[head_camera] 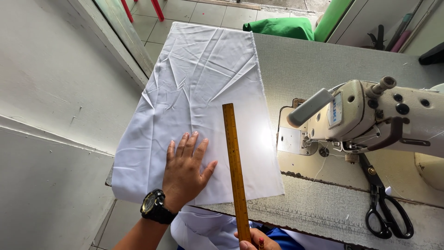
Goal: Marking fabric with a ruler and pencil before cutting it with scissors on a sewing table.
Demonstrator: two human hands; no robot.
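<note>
White cloth (pixel 203 92) looks thin, soft, slippery — left hand (pixel 185 171) pins it flat, fingers spread; right hand (pixel 256 240) clasps the stiff wooden ruler (pixel 235 166) at its near end.

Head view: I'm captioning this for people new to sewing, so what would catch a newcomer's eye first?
A creased white cloth fills the middle of the table, pressed flat by the left hand. The right hand holds a wooden ruler upright along it. At the right stands a cream sewing machine, black scissors below it.
</note>
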